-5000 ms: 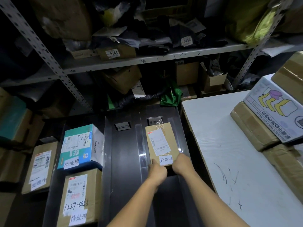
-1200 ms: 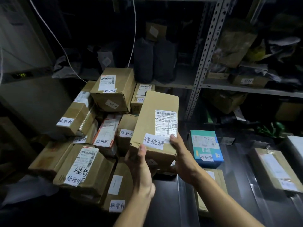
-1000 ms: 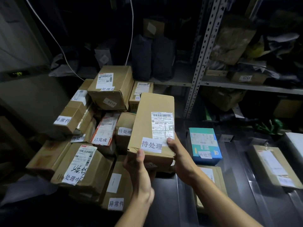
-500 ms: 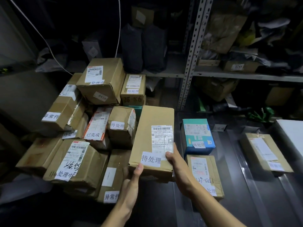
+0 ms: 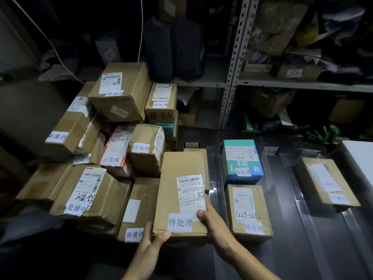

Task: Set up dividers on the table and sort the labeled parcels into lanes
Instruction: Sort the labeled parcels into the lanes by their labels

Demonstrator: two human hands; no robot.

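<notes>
I hold a long brown parcel (image 5: 181, 190) with a white handwritten label near its close end. My left hand (image 5: 153, 241) grips its near left corner and my right hand (image 5: 212, 223) grips its right edge with the thumb on top. It hangs low over the dark table (image 5: 302, 249), just left of a clear divider (image 5: 214, 190). In the lane to the right lie a teal parcel (image 5: 241, 160) and a brown parcel (image 5: 248, 211). Another brown parcel (image 5: 325, 180) lies in the far right lane.
A pile of labeled brown parcels (image 5: 96, 158) fills the left side. Metal shelving (image 5: 234, 77) with boxes and bags stands behind. A white tabletop corner (image 5: 361, 156) shows at the right edge. Small lane tags (image 5: 270, 151) stand at the lanes' far ends.
Five seconds ago both hands pushed a parcel into the right lane. Since then I picked a long parcel from the pile and have lowered it toward the table.
</notes>
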